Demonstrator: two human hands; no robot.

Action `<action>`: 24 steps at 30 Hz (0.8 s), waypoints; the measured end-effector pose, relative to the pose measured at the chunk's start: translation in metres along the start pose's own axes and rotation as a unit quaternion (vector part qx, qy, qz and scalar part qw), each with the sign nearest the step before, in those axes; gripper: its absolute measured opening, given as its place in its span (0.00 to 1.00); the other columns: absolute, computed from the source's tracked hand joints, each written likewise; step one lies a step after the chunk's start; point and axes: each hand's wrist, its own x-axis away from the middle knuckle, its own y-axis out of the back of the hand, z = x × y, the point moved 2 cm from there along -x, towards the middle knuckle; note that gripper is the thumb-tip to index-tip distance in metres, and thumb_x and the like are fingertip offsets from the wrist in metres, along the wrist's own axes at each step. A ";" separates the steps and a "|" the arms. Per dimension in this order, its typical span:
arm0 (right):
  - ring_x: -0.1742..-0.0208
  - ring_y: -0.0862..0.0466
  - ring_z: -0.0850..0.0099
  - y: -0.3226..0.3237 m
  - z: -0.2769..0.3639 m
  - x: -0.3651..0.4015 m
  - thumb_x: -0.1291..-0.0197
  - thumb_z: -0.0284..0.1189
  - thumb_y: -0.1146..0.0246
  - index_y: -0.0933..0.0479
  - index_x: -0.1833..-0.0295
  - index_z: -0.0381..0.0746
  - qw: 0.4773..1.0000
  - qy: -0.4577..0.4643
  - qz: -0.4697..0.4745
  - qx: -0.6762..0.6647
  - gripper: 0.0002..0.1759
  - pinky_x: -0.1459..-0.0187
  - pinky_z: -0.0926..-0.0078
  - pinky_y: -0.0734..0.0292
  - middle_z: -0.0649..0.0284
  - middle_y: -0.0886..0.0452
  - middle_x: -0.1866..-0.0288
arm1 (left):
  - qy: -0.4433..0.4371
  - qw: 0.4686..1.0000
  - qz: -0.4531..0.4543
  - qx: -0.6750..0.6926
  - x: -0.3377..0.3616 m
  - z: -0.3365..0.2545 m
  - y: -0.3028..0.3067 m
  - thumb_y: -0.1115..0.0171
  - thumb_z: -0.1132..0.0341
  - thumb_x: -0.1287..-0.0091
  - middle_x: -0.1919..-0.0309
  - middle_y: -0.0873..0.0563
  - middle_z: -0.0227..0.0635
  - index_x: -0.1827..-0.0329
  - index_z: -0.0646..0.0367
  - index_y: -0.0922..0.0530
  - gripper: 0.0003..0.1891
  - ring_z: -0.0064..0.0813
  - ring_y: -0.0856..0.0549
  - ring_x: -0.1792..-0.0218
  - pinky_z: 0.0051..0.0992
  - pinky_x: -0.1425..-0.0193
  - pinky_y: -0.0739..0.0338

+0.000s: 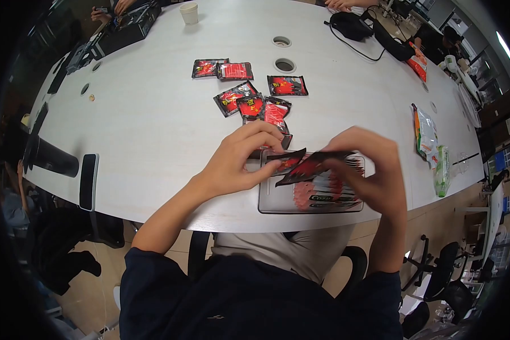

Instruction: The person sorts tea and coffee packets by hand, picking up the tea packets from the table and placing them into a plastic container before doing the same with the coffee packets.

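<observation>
My left hand (241,156) pinches a small black-and-red snack packet (287,162) between thumb and fingers. Just beside it, my right hand (374,164), slightly blurred, grips another black-and-red packet (307,170). Both packets are tilted above a clear plastic box (264,202) at the table's front edge. Inside the box, several red-and-white packets (326,192) stand in a row, partly hidden by my right hand. Beyond my hands lies a loose group of similar packets, among them one on the right (287,85) and an overlapping one (229,98).
A phone (88,181) and a black tumbler (56,158) are on the left. A paper cup (189,13) stands at the back, near two cable holes. On the right lie snack bags (426,133), a green package (442,170) and a black pouch (351,26). Other people's hands show at the far edge.
</observation>
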 end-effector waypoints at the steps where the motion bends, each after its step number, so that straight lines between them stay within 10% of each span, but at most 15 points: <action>1: 0.63 0.13 0.65 -0.006 -0.001 0.001 0.45 0.17 0.30 0.16 0.55 0.35 1.000 -0.012 0.023 -0.009 0.11 0.62 0.70 0.20 0.59 0.14 0.62 | 0.000 1.000 0.002 0.000 0.000 0.000 -0.001 0.30 0.74 0.41 0.47 0.17 0.40 0.56 0.61 0.17 0.10 0.35 0.16 0.47 0.30 0.41 0.22; 16: 0.58 0.22 0.69 -0.063 -0.033 0.007 0.48 0.27 0.27 0.18 0.62 0.43 0.972 0.054 0.006 0.227 0.08 0.58 0.67 0.32 0.69 0.20 0.64 | 0.123 0.983 -0.019 0.137 0.001 0.019 -0.003 0.32 0.72 0.33 0.57 0.13 0.33 0.53 0.63 0.14 0.08 0.25 0.15 0.55 0.26 0.48 0.22; 21: 0.58 0.25 0.69 -0.068 -0.032 0.005 0.50 0.28 0.27 0.18 0.61 0.43 0.959 0.056 -0.006 0.277 0.10 0.59 0.67 0.34 0.70 0.23 0.64 | 0.148 0.946 0.018 0.288 0.003 0.024 -0.005 0.34 0.71 0.35 0.47 0.16 0.36 0.35 0.61 0.25 0.24 0.28 0.17 0.43 0.31 0.36 0.25; 24: 0.57 0.26 0.69 -0.069 -0.028 0.003 0.50 0.28 0.26 0.18 0.58 0.43 0.951 0.061 -0.005 0.303 0.13 0.58 0.67 0.35 0.70 0.24 0.62 | 0.083 0.983 0.050 0.158 0.005 0.016 -0.011 0.34 0.73 0.39 0.44 0.17 0.38 0.28 0.61 0.32 0.33 0.31 0.18 0.40 0.34 0.34 0.25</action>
